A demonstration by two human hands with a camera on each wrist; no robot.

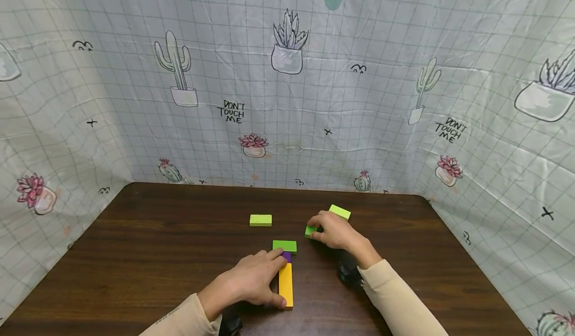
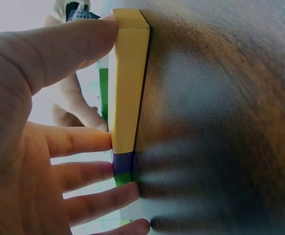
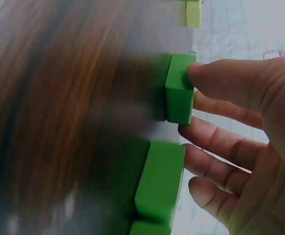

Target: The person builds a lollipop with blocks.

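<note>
My left hand (image 1: 256, 278) rests along the left side of a row of blocks, its fingers nearly straight. Its thumb touches the near end of a yellow block (image 1: 285, 286). Its other fingertips lie along the yellow block and a purple block (image 1: 286, 257), up to a green block (image 1: 284, 246) set crosswise at the far end. To the right, my right hand (image 1: 334, 230) pinches a smaller-looking green block (image 3: 180, 88) between thumb and fingers, partly hidden in the head view. Another green block (image 3: 159, 181) stands by its lower fingers in the right wrist view.
A lime block (image 1: 260, 220) lies farther back on the brown table (image 1: 179, 241). Just beyond my right hand is another lime block (image 1: 340, 212). A printed curtain (image 1: 287, 101) surrounds the table's back and sides.
</note>
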